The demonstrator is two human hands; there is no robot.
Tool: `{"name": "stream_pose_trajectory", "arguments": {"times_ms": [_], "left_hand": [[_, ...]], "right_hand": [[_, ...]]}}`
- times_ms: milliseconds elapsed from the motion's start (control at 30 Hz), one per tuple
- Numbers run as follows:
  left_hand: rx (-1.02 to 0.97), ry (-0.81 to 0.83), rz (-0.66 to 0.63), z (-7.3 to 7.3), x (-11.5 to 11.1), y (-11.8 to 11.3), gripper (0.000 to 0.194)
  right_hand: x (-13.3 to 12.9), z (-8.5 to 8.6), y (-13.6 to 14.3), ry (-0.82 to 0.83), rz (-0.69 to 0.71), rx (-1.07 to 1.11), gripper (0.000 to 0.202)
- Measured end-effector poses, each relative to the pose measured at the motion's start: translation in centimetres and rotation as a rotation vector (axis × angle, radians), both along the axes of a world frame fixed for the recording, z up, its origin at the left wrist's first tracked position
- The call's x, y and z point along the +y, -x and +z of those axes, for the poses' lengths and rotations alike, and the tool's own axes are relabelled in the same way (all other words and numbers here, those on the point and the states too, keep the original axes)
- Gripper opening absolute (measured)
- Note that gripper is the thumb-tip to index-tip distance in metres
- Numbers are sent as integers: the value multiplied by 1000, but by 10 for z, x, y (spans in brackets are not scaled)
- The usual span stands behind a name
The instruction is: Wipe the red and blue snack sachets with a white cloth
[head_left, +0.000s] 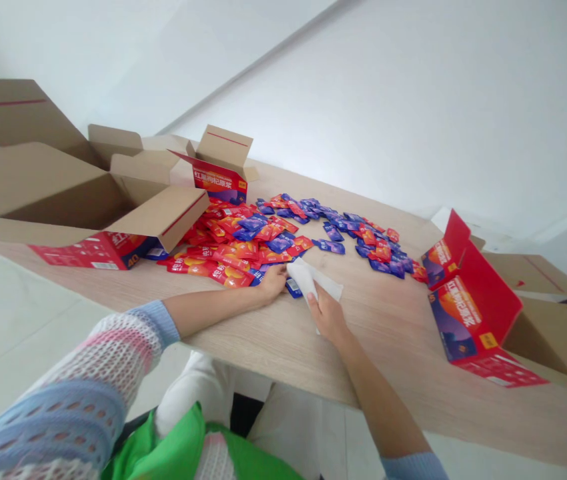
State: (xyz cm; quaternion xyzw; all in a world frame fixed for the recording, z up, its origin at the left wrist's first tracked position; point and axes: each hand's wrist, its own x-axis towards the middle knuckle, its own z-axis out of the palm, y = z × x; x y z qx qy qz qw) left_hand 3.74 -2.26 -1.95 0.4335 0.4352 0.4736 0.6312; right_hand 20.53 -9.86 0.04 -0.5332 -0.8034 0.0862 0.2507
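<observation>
My right hand (328, 315) grips a white tissue (306, 275) above the tabletop, its thumb pressed on the near side and part of the tissue spreading out to the right. Just left of it, my left hand (272, 283) has its fingers curled at the edge of the pile; what they hold, if anything, is hidden. A blue sachet (293, 289) lies between the two hands, partly under the tissue. Red sachets (233, 253) with an orange fruit print, mixed with blue-purple ones, are heaped beyond my left hand.
More mixed sachets (383, 253) trail across the table (363, 347) to the right. A large open carton (83, 250) stands at left, a smaller open red box (221, 180) behind the heap. Open red boxes (468, 313) stand at right. A white wall (413, 100) rises behind the table.
</observation>
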Motion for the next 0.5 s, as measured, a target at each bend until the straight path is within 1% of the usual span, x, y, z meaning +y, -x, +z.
{"name": "stream_pose_trajectory", "arguments": {"times_ms": [67, 100, 167, 233, 300, 333, 500], "left_hand": [[-53, -101, -61, -1, -1, 1, 20], [-70, -137, -79, -2, -1, 2, 17], [-60, -156, -87, -2, -2, 3, 14], [-18, -135, -92, -1, -2, 3, 14], [12, -116, -110, 1, -3, 3, 17], [20, -107, -121, 3, -3, 3, 20], [71, 15, -116, 12, -6, 2, 36]], "right_hand": [[-2, 0, 11, 25, 169, -52, 55], [-1, -1, 13, 44, 224, -76, 54], [3, -1, 10, 71, 281, -98, 53], [9, -2, 2, 84, 302, -104, 52], [16, -4, -9, 94, 281, -133, 52], [20, -6, -14, 99, 249, -157, 53], [41, -15, -30, 127, -29, -276, 57]]}}
